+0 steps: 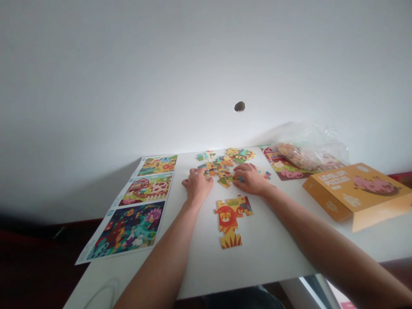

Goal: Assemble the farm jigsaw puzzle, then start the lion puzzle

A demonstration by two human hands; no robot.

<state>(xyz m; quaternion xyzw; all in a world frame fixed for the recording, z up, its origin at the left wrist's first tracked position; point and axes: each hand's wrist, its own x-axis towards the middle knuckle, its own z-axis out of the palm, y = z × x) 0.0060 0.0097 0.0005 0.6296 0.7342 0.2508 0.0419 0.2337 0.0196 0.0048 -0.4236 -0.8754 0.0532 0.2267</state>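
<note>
Head view: left hand (198, 186) and right hand (250, 178) sat half-curled at puzzle pieces (225, 172), any hold indiscernible; light fingertip spreading suited.

Desk (264, 253): plain white. Joined puzzle pieces (225, 218), toward front edge: yellow ground, red-maned lion, dark-red spikes. Loose pieces (225, 161), near back edge: mixed yellow, green, blue, orange. Picture sheet (146, 187), along left edge: white border, three multicoloured scenes, front one navy. Box (357, 193), toward right edge: orange-yellow, pink figures, white lettering.
</note>
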